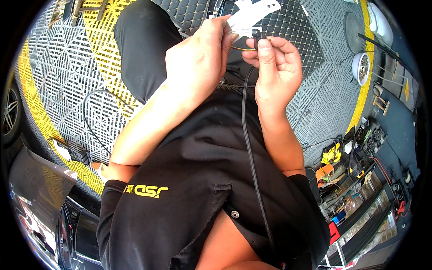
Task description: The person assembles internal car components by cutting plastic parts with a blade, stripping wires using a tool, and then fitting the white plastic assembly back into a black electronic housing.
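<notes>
My left hand (200, 58) is closed around the near end of a flat white bracket (256, 14) with small holes at its far end. Beside it, my right hand (281, 63) pinches a small black part that looks like a connector (256, 34) between thumb and fingers. The black part is right against the bracket's edge; whether they are joined I cannot tell. A thin yellow wire (243, 48) runs between the two hands. Below the right hand, a black cable (246, 130) hangs down in front of my dark shirt.
A black quilted mat (310, 49) lies beyond my hands on grey and yellow floor grating (101, 69). To the right are a white bowl (361, 69) with small pieces, a wooden stool (381, 105) and cluttered tools. A car wheel (11, 110) shows at far left.
</notes>
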`<state>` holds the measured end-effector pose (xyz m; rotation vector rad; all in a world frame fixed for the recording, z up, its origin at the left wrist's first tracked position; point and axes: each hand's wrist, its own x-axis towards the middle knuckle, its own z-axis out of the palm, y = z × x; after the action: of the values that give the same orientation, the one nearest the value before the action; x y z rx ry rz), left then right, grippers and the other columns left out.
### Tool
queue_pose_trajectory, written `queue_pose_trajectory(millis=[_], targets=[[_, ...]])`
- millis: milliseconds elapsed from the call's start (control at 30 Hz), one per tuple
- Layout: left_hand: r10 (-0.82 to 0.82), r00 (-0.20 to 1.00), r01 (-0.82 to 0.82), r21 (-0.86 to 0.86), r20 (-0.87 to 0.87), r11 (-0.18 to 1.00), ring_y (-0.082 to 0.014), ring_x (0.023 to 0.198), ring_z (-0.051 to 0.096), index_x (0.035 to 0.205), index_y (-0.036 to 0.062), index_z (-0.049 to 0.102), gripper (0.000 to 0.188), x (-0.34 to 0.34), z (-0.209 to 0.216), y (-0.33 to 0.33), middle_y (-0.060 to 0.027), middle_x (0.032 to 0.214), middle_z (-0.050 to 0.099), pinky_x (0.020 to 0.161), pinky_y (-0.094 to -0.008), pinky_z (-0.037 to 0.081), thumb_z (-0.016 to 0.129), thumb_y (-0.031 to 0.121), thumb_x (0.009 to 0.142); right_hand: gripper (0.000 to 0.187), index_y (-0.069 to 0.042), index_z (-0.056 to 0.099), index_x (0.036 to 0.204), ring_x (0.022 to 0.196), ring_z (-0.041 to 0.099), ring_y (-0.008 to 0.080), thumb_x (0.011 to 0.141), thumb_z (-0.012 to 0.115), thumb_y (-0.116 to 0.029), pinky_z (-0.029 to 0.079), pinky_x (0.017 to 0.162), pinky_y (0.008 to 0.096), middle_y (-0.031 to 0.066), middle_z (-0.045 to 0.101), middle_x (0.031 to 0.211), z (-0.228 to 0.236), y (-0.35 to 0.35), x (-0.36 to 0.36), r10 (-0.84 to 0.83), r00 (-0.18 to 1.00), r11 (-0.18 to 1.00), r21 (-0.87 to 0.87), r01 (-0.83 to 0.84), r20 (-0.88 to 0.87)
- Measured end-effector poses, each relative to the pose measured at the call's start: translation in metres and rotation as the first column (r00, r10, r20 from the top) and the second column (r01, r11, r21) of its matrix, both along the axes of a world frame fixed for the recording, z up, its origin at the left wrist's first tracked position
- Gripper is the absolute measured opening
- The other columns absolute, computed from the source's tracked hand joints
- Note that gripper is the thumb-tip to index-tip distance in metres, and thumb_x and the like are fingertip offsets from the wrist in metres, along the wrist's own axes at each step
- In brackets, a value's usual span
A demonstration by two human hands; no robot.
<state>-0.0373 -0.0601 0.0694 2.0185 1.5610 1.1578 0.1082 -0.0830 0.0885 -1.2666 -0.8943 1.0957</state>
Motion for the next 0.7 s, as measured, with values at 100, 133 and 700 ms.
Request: queue_pose_trajectory(millis=[100, 133, 700], targets=[[-0.018, 1.000, 0.018, -0.012, 0.015, 1.000, -0.0240, 0.069, 0.072, 0.114, 0.0045, 0.060, 0.025, 0.001, 0.006, -0.002, -0.0073, 0.086, 0.071, 0.058, -0.0331, 0.055, 0.071, 0.015, 0.094, 0.019, 0.003, 0.056, 0.115, 0.080, 0.073, 0.0160, 0.100, 0.065, -0.005, 0.060, 0.072, 0.0258, 0.0161, 0.074, 0.098, -0.006, 0.001, -0.002, -0.005, 0.990, 0.996, 0.090, -0.008, 0.140], [-0.028, 0.999, 0.028, -0.025, 0.023, 0.999, -0.0248, 0.070, 0.073, 0.112, 0.0034, 0.059, 0.023, 0.001, 0.010, -0.005, -0.0093, 0.087, 0.072, 0.060, -0.0332, 0.056, 0.072, 0.013, 0.094, 0.025, 0.004, 0.055, 0.121, 0.081, 0.074, 0.0159, 0.100, 0.065, -0.005, 0.059, 0.072, 0.0250, 0.0155, 0.075, 0.097, -0.009, -0.001, -0.002, 0.004, 0.975, 0.994, 0.103, -0.028, 0.224], [-0.102, 0.980, 0.080, 0.131, 0.173, 0.988, -0.0222, 0.071, 0.071, 0.117, 0.0007, 0.063, 0.034, -0.014, 0.015, -0.012, -0.0116, 0.103, 0.074, 0.064, -0.0314, 0.057, 0.072, -0.003, 0.085, 0.034, 0.003, 0.068, 0.121, 0.077, 0.074, 0.0144, 0.088, 0.077, -0.001, 0.061, 0.070, 0.0267, 0.0115, 0.075, 0.089, 0.007, -0.005, -0.003, -0.047, 0.916, 0.961, 0.269, -0.068, 0.399]])
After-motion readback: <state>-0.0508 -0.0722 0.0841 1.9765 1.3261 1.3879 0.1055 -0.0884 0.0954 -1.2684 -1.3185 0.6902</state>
